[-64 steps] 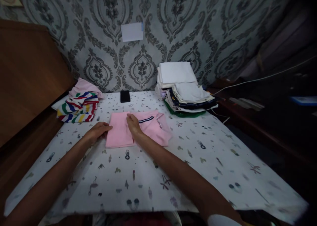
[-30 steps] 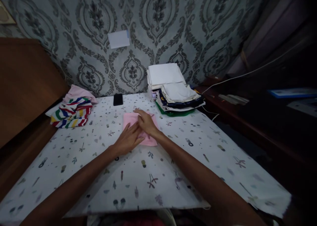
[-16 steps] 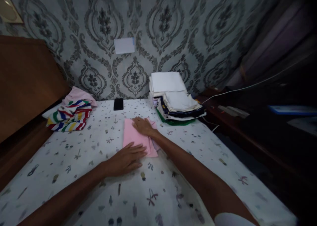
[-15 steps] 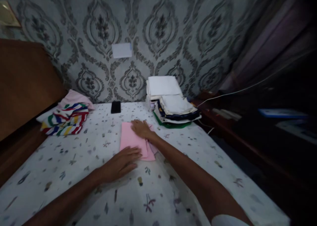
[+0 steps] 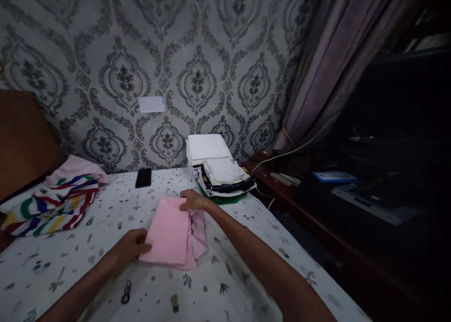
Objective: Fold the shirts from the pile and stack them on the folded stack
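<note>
Patterned wallpaper (image 5: 197, 80) is backing the white counter (image 5: 112, 209), where the folded pink garment (image 5: 167, 232) is sitting between the left grip (image 5: 127, 247), pinching its near left edge, and the right grip (image 5: 193, 200), pinching its far edge.

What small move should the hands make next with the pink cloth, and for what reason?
Probably the right hand should tuck in the loose part: it sticks out to the right past the flat folded panel of the pink cloth, while the left hand holds near the left corner.
</note>
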Demonstrator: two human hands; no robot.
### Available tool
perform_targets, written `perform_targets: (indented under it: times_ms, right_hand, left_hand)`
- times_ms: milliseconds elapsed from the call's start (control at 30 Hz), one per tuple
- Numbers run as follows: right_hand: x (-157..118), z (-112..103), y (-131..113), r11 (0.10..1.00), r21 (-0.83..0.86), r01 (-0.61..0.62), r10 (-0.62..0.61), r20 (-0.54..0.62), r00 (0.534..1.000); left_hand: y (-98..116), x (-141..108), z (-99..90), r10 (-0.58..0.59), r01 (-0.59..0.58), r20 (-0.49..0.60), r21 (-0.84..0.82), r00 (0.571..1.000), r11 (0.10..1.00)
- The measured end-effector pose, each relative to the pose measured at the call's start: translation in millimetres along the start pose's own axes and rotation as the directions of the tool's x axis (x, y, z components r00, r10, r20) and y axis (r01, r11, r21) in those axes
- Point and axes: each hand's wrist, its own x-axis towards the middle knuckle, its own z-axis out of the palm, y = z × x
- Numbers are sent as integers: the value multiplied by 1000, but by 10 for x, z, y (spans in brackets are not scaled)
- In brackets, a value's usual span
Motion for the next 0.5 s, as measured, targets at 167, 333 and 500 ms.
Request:
perform_targets:
  times_ms: [167, 333, 500]
  right_hand:
    - [-569, -361, 392, 985, 157, 76, -36, -244, 969]
    - [-890, -987, 815, 936, 292, 196, 23, -608, 794]
    - [-773, -1534, 1191, 960, 247, -134, 279, -772, 571]
  left_hand:
    - [435, 112, 45, 116, -148, -108, -360, 987, 921]
    - [1344, 765, 254, 366, -406, -178, -324, 913, 854]
    - [2144, 1735, 520, 478, -529, -259, -190, 840, 827]
